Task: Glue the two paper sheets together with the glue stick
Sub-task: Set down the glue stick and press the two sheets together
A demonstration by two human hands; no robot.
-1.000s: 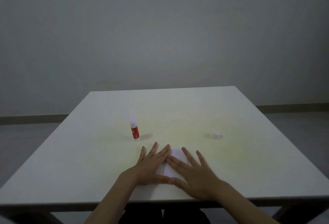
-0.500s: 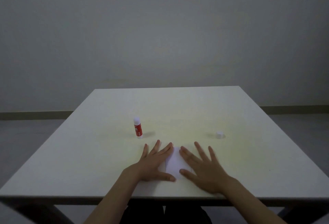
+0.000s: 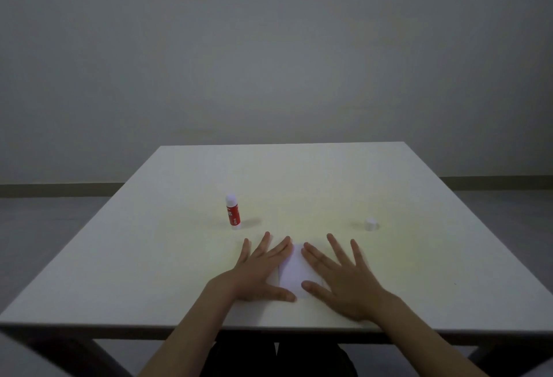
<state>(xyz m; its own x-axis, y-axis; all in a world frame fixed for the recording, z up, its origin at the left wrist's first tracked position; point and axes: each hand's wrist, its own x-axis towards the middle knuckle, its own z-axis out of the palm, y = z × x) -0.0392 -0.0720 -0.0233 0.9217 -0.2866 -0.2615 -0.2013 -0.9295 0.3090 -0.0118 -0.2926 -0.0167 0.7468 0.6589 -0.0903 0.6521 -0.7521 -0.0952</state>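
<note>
White paper [image 3: 294, 272] lies flat on the white table [image 3: 149, 257] near its front edge; I cannot tell the two sheets apart. My left hand [image 3: 257, 272] rests flat on the paper's left part, fingers spread. My right hand [image 3: 341, 278] lies flat on its right part, fingers spread. Only a strip of paper shows between the hands. A red glue stick [image 3: 232, 212] with a white tip stands upright behind my left hand, uncapped. Its white cap [image 3: 370, 224] sits apart at the right.
The table's front edge runs just below my wrists. A grey wall rises behind the table, with grey floor on both sides.
Both hands have slid apart over the paper, the right one to the right, uncovering more of the sheet between them. The glue stick and cap have not moved on the table.
</note>
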